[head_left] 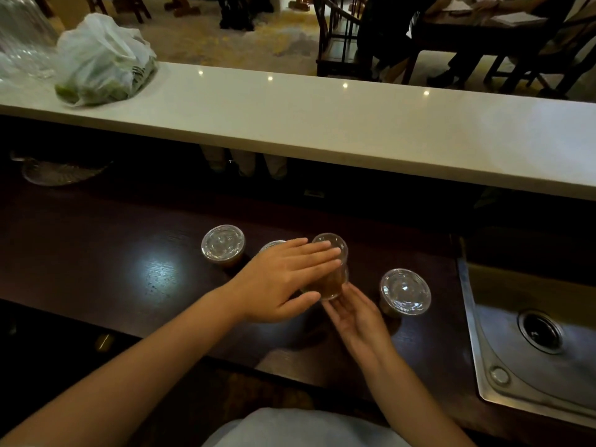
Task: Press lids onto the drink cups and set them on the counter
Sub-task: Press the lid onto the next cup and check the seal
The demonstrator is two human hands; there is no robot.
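1. Nearest the camera, two bare forearms reach forward over a dark wooden table (pixel 96 253).
2. The right hand (pixel 354 312) lies palm up under a clear drink cup (pixel 332 283) of brown liquid, its fingers curled loosely around the cup's base: a cradling grip, holding the cup tilted.
3. The left hand (pixel 287 279) is spread flat with fingers straight, its grip wide, the fingers pressing on the clear lid (pixel 333 241) on top of that cup.
4. To the right, near the cup in hand, a lidded cup (pixel 405 291) stands on the table.
5. To the left, another lidded cup (pixel 223 243) stands upright; between it and the left hand a third lid (pixel 272 245) shows, mostly hidden.
6. A steel sink (pixel 529 343) is set at the table's right end.
7. Farther off, a raised white counter (pixel 354 124) runs across, bearing a plastic bag (pixel 103 59) of green items at its left.
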